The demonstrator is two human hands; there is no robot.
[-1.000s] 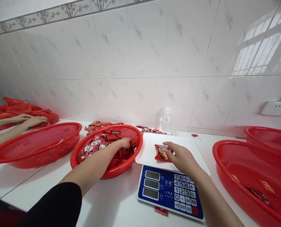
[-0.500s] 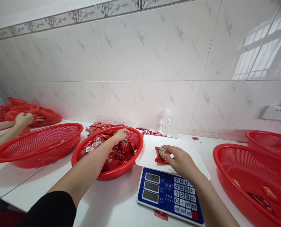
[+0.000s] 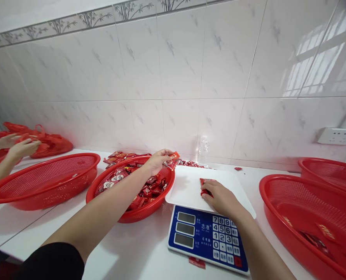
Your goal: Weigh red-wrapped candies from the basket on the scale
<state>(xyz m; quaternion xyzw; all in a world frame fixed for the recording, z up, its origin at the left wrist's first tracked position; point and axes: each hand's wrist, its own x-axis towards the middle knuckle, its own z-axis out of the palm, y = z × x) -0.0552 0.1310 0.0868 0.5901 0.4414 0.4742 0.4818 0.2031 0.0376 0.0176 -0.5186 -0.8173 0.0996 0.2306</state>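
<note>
My left hand [image 3: 158, 162] is closed on a small red snack packet [image 3: 173, 159], held over the far right rim of a red plastic basket [image 3: 149, 214]. That basket is heaped with red wrapped packets [image 3: 116, 177]. On the white tray [image 3: 187, 192] of a digital scale [image 3: 203, 249], my right hand [image 3: 222, 199] has its fingers curled round another red snack packet [image 3: 205, 186]. Most of this packet is hidden under the fingers. The scale has a blue keypad panel and grey displays.
Left stands another red basket [image 3: 95, 171]; beyond it another person's hands [image 3: 24, 147] handle red mesh bags [image 3: 55, 146]. A large red basket [image 3: 266, 194] with a few packets is at right. Flat packets and a clear bottle [image 3: 203, 149] lie along the tiled wall.
My left hand has risen out of the basket's contents and moved right, now with a packet in it. My right hand has closed further round its packet, which sits slightly further right.
</note>
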